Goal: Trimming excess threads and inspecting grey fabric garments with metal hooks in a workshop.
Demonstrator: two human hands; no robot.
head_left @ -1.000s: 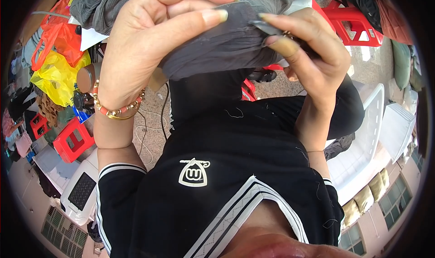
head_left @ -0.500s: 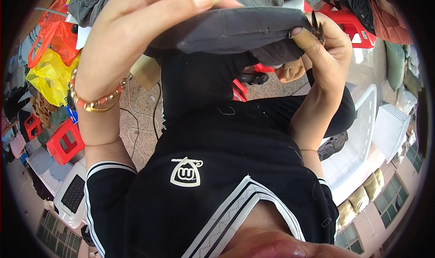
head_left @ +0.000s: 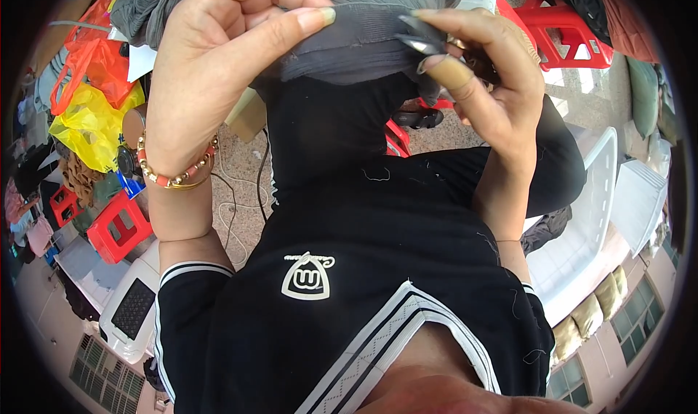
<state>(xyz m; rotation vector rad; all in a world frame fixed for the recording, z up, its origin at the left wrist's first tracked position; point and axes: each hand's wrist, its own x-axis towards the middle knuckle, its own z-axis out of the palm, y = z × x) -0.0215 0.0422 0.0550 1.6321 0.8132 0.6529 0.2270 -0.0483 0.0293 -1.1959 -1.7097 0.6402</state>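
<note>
A dark grey knit cloth (head_left: 345, 54) with a seam along it hangs in front of me at the top of the view. My left hand (head_left: 207, 69) pinches its upper edge between thumb and fingers. Small thread snips (head_left: 424, 37) sit in my right hand (head_left: 502, 87), held between thumb and index finger. Their two pointed blades face left, slightly apart, over the right part of the cloth. Tape or a bandage wraps my right thumb. Whether the blades touch the cloth, I cannot tell.
More grey cloth (head_left: 156, 14) is heaped beyond my left hand. Red and yellow plastic bags (head_left: 91, 127) lie at the left, near a red stool (head_left: 120, 227). Another red stool (head_left: 560, 36) stands at far right. A white plastic bin (head_left: 592, 196) is by my right knee.
My right hand has let go of the cloth and turned the snips from upright to pointing left. My left thumb has come down onto the edge, and the cloth is turned to show its ribbed band.
</note>
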